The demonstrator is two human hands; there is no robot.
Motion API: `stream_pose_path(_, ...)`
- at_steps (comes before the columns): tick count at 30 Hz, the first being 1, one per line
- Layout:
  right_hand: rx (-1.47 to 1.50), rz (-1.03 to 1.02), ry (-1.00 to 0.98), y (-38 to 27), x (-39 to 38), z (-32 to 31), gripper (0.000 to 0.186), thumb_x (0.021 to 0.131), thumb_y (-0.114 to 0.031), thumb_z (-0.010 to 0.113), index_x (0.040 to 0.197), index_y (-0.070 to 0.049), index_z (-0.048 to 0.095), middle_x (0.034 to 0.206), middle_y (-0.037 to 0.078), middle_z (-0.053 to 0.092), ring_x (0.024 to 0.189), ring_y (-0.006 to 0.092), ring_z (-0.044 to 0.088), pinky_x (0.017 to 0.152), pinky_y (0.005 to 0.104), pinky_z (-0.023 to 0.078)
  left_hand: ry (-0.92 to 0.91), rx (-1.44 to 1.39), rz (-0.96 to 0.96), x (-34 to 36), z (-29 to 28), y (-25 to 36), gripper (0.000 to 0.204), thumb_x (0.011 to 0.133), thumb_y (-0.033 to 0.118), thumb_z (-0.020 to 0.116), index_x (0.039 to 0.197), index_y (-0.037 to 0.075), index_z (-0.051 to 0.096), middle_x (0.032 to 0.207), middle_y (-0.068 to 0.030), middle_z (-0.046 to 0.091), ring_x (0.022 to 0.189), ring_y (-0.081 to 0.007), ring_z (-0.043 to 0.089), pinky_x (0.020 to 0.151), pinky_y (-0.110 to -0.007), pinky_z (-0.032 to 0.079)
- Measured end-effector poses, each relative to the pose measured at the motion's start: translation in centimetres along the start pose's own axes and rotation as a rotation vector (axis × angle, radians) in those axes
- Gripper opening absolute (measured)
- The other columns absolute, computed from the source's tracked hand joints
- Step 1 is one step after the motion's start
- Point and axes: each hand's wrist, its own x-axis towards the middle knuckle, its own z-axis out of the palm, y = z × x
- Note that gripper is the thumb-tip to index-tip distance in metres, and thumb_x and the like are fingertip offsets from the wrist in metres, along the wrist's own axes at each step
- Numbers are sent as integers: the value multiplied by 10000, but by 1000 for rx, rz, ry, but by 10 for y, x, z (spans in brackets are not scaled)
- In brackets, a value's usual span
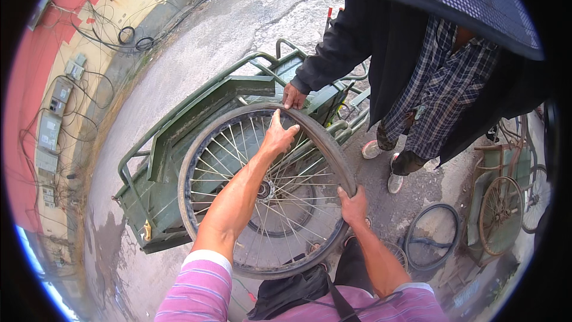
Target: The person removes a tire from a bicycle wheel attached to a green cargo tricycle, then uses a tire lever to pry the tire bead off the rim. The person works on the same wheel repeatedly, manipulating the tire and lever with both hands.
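Black rubber tyre (333, 154) rings the spoked wheel (269, 192), and from where I stand the wheel lies between two people, its upper left part over a green metal cart (158, 155), its lower edge near the worker's (199, 289) body. The worker's right hand (353, 204) is clasped on the tyre's right side, thumb on top, the fingers lost underneath. The left hand (280, 136) stretches its forefinger to the top of the tyre, thumb spread away; its other fingers are hard to make out, so I cannot tell whether it grips. A co-worker's hand (294, 96) rests on the tyre just beside that fingertip. Overhead, a wide mesh hat (429, 0) is cut off by the upper edge and hides the co-worker's head. The left forearm (232, 203) covers some spokes; through others shows a dark ring (280, 235), and I can't say what it belongs to. The wheel is round, as long one way as another; its hub (264, 191) faces up toward the worker, and tread shows along the right
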Motion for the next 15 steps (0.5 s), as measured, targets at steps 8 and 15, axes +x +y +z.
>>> stream_pose_path(8, -13, 12, 10, 2, -1, 0, 727, 912, -490, 833, 1300, 87, 618, 1195, 362, 712, 1164, 531, 693, 995, 546, 538, -38, 19, -15, 5, 1, 4, 1090, 1009, 341, 761, 1787, 171, 16, 997, -183, 777, 736, -235, 731, 603, -380, 601)
stream_pose_path(15, -13, -11, 31, 12, -3, 4, 735, 915, -485, 833, 1307, 94, 604, 1219, 380, 704, 1176, 560, 678, 1008, 561, 534, 7, 21, -23, 8, 9, -2, 1077, 989, 320, 776, 1783, 195, 59, 875, -107, 730, 654, -219, 701, 544, -383, 576)
